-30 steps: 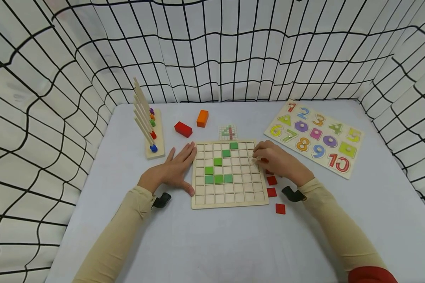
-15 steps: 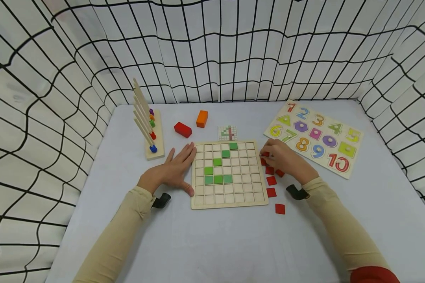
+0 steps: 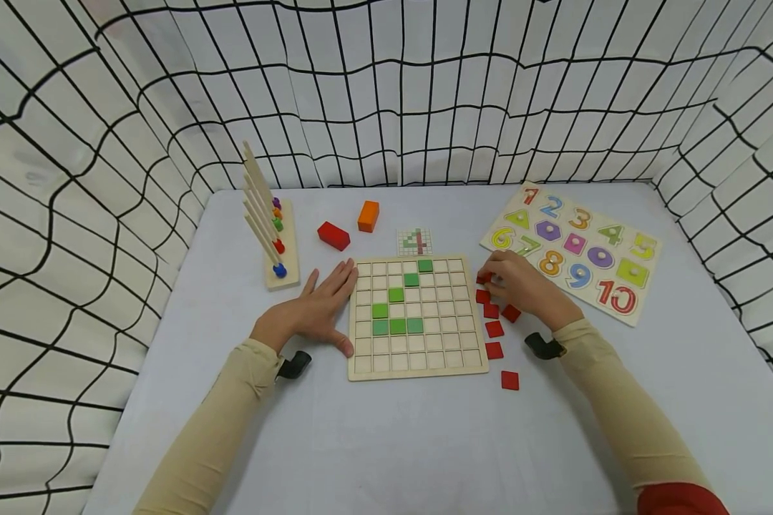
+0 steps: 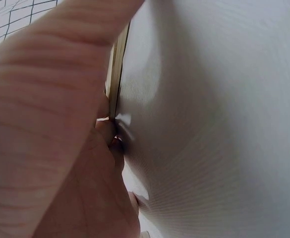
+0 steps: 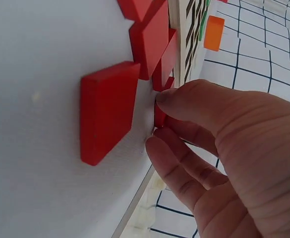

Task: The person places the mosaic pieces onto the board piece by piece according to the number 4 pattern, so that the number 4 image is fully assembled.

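Note:
My left hand [image 3: 318,307] lies with fingers spread, its thumb and fingertips at the left edge of a wooden grid board [image 3: 419,373]. In the left wrist view the palm [image 4: 60,124] fills much of the picture beside the board's edge. Several green tiles [image 3: 396,294] sit in the board's squares. By its upper right edge, my right hand [image 3: 522,286] pinches a red square tile [image 5: 159,115] between thumb and fingers, close over the table. More red tiles [image 5: 107,111] lie around that hand and down along the board's right side.
Behind the board lies a small pattern card [image 3: 415,242]. A red block [image 3: 333,235] and an orange block [image 3: 368,216] stand further back. At left is a peg stand [image 3: 286,243], at right a number puzzle [image 3: 573,250]. Black netting [image 3: 386,93] encloses the table.
My right hand has moved right, off the board's right edge to the red tiles beside it, and its fingers have closed on one. The left hand stays in place.

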Action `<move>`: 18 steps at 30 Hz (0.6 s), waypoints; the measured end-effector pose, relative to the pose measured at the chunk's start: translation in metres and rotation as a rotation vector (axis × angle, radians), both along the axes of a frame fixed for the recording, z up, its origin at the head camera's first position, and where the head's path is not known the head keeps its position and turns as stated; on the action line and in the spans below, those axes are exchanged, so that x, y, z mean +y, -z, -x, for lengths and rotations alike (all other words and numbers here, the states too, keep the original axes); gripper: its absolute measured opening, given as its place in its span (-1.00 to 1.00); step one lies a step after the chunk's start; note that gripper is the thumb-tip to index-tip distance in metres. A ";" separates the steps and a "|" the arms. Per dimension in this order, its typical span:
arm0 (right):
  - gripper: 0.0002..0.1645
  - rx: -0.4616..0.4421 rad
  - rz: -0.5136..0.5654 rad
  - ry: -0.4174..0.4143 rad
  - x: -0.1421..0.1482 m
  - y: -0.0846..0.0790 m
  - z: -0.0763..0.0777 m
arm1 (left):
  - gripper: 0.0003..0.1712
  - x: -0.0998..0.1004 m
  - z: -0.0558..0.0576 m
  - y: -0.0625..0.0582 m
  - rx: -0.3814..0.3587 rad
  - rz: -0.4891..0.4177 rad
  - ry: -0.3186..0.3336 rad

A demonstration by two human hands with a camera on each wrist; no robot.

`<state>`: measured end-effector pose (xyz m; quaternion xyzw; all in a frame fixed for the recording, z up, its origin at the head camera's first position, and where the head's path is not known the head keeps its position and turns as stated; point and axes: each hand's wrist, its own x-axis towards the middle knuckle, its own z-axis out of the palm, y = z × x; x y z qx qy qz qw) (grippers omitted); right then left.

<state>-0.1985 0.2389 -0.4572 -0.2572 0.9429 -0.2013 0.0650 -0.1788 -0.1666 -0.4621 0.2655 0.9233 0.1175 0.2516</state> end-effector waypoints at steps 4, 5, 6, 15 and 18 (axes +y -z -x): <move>-0.69 -0.017 -0.005 0.002 0.000 0.000 0.002 | 0.80 0.000 0.000 0.001 -0.001 0.005 -0.001; -0.69 -0.021 -0.007 0.002 0.000 0.000 0.002 | 0.80 0.000 0.000 0.001 -0.001 0.007 -0.001; -0.69 -0.024 -0.008 0.001 0.001 0.000 0.003 | 0.80 0.000 0.001 0.002 -0.001 0.007 -0.001; -0.74 -0.020 0.020 -0.040 0.000 0.001 0.008 | 0.80 -0.001 0.001 0.003 0.004 0.002 0.005; -0.74 -0.011 0.011 -0.056 -0.001 -0.001 0.009 | 0.79 -0.001 0.000 0.002 0.007 -0.003 0.007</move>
